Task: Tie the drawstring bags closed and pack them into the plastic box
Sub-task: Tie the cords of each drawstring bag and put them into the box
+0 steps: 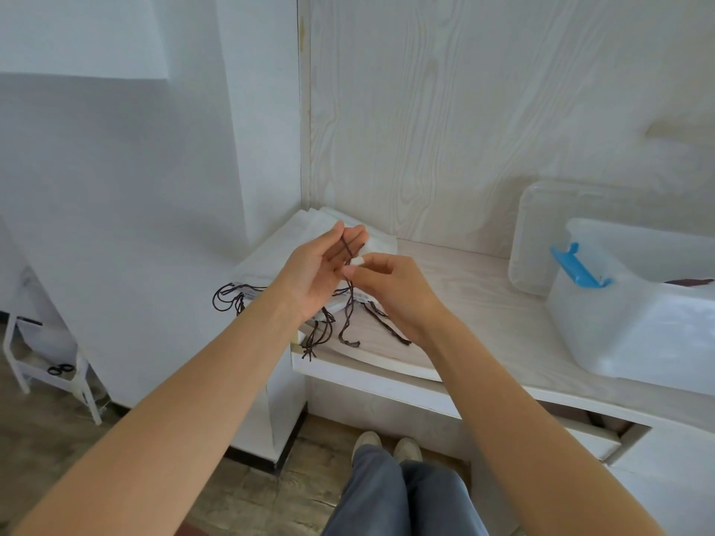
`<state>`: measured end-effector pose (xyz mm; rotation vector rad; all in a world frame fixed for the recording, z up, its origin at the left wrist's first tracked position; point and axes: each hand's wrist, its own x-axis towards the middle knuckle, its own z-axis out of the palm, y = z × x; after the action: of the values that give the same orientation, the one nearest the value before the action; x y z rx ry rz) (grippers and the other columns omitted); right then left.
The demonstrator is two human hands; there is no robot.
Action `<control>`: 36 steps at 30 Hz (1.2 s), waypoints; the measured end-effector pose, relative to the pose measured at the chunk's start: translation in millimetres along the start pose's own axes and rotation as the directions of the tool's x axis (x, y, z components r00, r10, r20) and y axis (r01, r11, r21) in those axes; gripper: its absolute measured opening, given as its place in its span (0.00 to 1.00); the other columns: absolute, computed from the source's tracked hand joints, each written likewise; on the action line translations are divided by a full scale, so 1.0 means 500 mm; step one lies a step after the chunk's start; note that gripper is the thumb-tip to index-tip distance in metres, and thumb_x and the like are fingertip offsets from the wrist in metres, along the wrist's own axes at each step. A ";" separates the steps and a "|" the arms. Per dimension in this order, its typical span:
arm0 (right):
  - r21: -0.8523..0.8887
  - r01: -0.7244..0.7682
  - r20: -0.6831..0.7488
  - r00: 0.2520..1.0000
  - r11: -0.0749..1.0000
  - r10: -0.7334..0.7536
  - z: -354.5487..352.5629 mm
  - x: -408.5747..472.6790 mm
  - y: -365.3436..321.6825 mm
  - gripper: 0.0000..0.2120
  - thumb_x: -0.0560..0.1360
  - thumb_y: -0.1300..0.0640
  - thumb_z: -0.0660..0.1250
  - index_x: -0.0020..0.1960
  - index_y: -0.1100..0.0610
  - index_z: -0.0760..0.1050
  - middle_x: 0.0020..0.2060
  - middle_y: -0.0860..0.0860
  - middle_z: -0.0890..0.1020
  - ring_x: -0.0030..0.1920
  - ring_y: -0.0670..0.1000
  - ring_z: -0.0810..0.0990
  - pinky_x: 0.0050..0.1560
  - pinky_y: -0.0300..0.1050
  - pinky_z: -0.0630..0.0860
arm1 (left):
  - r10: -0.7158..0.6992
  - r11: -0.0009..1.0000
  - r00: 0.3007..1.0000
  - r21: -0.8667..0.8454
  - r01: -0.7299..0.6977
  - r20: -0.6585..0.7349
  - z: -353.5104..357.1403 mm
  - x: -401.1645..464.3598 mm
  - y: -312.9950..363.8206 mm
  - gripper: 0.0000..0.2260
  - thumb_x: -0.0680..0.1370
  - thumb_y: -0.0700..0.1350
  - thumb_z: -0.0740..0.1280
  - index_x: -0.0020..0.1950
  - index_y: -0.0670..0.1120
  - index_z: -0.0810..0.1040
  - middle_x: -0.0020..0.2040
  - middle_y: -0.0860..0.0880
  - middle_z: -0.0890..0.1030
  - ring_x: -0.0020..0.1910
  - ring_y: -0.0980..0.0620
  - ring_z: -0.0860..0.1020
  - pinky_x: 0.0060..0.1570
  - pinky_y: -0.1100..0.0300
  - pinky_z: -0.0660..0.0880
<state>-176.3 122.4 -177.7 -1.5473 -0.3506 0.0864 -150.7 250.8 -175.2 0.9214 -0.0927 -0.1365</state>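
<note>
A stack of white drawstring bags (271,249) lies in the counter's back left corner, with dark brown cords (228,297) spilling over the front edge. My left hand (317,272) is raised above the stack, fingers nearly straight, and a dark drawstring (348,299) runs across them. My right hand (387,288) pinches that drawstring between thumb and forefinger, right beside the left fingers. The string's loose ends hang down towards the counter. A translucent plastic box (619,323) with a blue latch (580,266) stands at the right; something dark shows inside it.
The box's clear lid (537,234) leans against the wood-grain wall behind it. The counter (483,303) ends in a front edge near my legs. A white rack (50,365) stands on the floor at the far left.
</note>
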 end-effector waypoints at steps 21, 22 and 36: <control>-0.834 0.399 0.228 0.878 0.382 -0.420 -0.032 0.028 0.040 0.01 0.70 0.63 0.72 0.42 0.59 0.82 0.67 0.58 0.68 0.60 0.56 0.75 0.56 0.49 0.75 | 0.005 0.714 0.997 0.698 -0.061 0.082 0.016 -0.019 0.049 0.09 0.77 0.41 0.62 0.50 0.45 0.82 0.51 0.46 0.84 0.53 0.52 0.81 0.57 0.59 0.74; -0.838 0.384 0.215 0.885 0.388 -0.412 -0.031 0.030 0.044 0.01 0.71 0.63 0.71 0.42 0.60 0.82 0.67 0.59 0.68 0.61 0.57 0.75 0.58 0.47 0.73 | 0.075 0.652 0.994 0.750 -0.111 0.082 0.017 -0.021 0.051 0.10 0.77 0.38 0.62 0.51 0.45 0.82 0.52 0.47 0.83 0.54 0.53 0.80 0.57 0.61 0.74; -0.834 0.138 -0.054 0.944 0.535 -0.327 -0.046 0.039 0.048 0.04 0.75 0.64 0.64 0.41 0.60 0.73 0.42 0.51 0.71 0.40 0.49 0.69 0.40 0.24 0.63 | 0.411 -0.467 0.824 0.866 -0.177 0.389 -0.030 -0.026 0.071 0.06 0.77 0.43 0.66 0.53 0.44 0.78 0.52 0.48 0.79 0.55 0.47 0.73 0.54 0.55 0.65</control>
<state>-147.3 106.3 -198.0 -2.4108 -0.4658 -0.5382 -158.9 285.9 -156.3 2.7440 -0.4056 0.8503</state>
